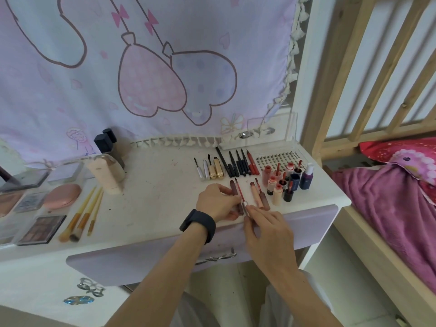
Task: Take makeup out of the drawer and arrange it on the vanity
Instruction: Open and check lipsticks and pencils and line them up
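On the white vanity top [153, 185] my left hand [218, 202] grips a dark mauve lip-gloss tube [234, 188] lying near the front edge. My right hand [266, 230] pinches the silver cap end of a red applicator wand [241, 193] that lies beside that tube. Just to the right rest two more open glosses, peach and brown [259, 197]. Behind them stand several small lip-tint bottles [280, 182], and a row of pencils and mascaras [226, 165] lies further back. The lilac drawer front [141, 258] below is shut.
On the left lie yellow-handled brushes [85, 213], an eyeshadow palette [41, 230], a pink compact [62, 195] and a foundation bottle [106, 173]. A false-lash tray [279, 156] and clear acrylic stand [269, 131] sit at the back right. A wooden bed frame [368, 90] borders the right side.
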